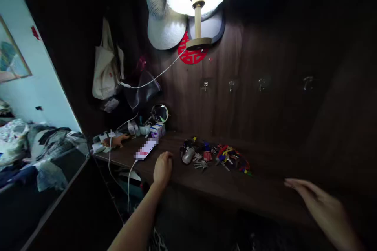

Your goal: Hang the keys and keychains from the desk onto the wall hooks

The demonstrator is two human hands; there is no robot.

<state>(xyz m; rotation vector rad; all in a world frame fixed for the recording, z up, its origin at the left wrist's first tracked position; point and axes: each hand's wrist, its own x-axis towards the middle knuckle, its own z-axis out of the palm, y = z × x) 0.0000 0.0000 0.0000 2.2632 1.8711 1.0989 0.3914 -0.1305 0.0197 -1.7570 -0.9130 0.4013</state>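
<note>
My left hand (163,169) is at the front of the dark wooden shelf, its fingers curled together and nothing visible in them. To its right lies a cluster of keys (201,164) with a grey rounded fob-like piece (188,156), a red tag (207,156) and dark cords. Beside them are more keys on coloured lanyards (228,155), red, yellow and blue. Farther right, my right hand (321,202) hovers near the shelf edge, slightly blurred, with fingers stretched out and holding nothing. A lit phone (146,150) on a white cable lies left of my left hand.
A lit lamp (198,19) hangs above, before caps (166,27) and a red round ornament (191,57). Metal hooks (231,85) line the back panel. A round mirror (160,113), small box (158,130) and brown figurine (118,140) stand left, below a cloth bag (106,70).
</note>
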